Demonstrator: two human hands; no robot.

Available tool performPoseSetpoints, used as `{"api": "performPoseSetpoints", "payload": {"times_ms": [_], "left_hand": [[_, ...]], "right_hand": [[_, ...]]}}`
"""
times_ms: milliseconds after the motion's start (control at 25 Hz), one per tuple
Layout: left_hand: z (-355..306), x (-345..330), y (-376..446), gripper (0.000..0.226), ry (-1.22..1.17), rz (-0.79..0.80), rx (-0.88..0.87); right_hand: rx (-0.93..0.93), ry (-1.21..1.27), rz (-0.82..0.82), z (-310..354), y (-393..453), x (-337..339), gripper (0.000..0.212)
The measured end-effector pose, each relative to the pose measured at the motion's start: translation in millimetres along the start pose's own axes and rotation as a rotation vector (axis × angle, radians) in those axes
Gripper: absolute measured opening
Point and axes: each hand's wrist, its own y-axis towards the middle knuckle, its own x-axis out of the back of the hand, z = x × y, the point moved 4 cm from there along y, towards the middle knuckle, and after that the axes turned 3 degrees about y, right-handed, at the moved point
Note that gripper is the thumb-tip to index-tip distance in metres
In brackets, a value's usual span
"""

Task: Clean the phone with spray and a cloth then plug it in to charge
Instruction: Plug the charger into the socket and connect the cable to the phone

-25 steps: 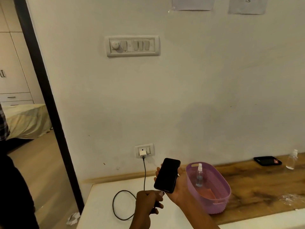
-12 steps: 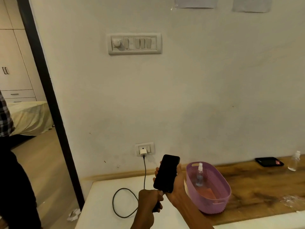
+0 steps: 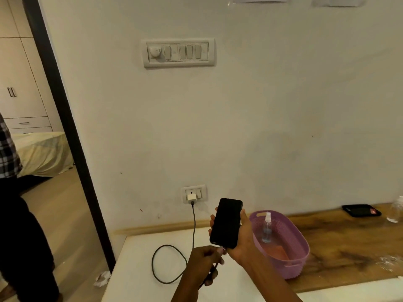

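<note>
Raised slightly since the earlier frame, the phone (image 3: 226, 223) is gripped upright in the right hand (image 3: 241, 240) above the desk (image 3: 139, 269). The cable (image 3: 172, 264) plug is pinched at its base by the left hand (image 3: 204, 261), beside a purple basket (image 3: 290, 260).

A plain off-white wall (image 3: 272, 116) carries a switch panel (image 3: 178, 52) high above the hand. Far to the left, a dark door frame (image 3: 65, 118) opens onto wooden floor (image 3: 56, 210), a bed (image 3: 41, 152) and pale cupboards (image 3: 19, 83).
</note>
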Motion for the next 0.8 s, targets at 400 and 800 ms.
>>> {"api": "performPoseSetpoints", "payload": {"times_ms": [400, 800], "left_hand": [[89, 58, -12, 0.014, 0.38, 0.092, -0.181], [139, 98, 86, 0.026, 0.886, -0.226, -0.227]], "right_hand": [[-0.033, -0.194, -0.134, 77, 5, 21, 0.07], [-0.102, -0.34, -0.316, 42, 39, 134, 0.053]]}}
